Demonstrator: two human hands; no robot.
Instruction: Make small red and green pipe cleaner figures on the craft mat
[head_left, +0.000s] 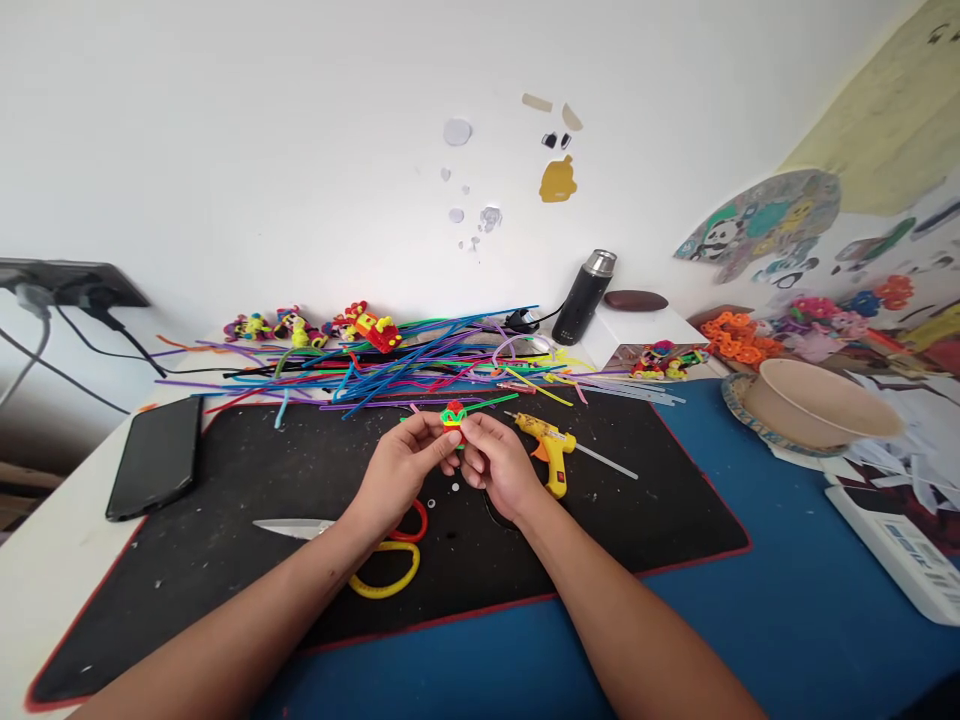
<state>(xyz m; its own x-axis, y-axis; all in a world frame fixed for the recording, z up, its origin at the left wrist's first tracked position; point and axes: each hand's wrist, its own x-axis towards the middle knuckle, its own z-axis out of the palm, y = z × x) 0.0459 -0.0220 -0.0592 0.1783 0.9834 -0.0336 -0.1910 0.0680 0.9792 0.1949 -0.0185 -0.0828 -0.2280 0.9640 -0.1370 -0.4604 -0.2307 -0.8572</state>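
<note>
Toy (453,413) btwn L hand (397,468) & R hand (507,468), thumbs + fingers of both pinched on it, over mat (622,520), near glue gun (551,446).

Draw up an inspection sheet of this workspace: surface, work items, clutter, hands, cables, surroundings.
Surface: black mat with red edging; small pale bits on it.
Work items: small red, yellow and green piece, held over the mat; glue gun and scissors lie on it.
Clutter: loose coloured stems heaped by the wall; phone at left.
Hands: left hand and right hand both pinch the piece.
Cables: cords plugged into a black power strip at left.
Surroundings: white wall with stickers; bottle and bowl at right.
</note>
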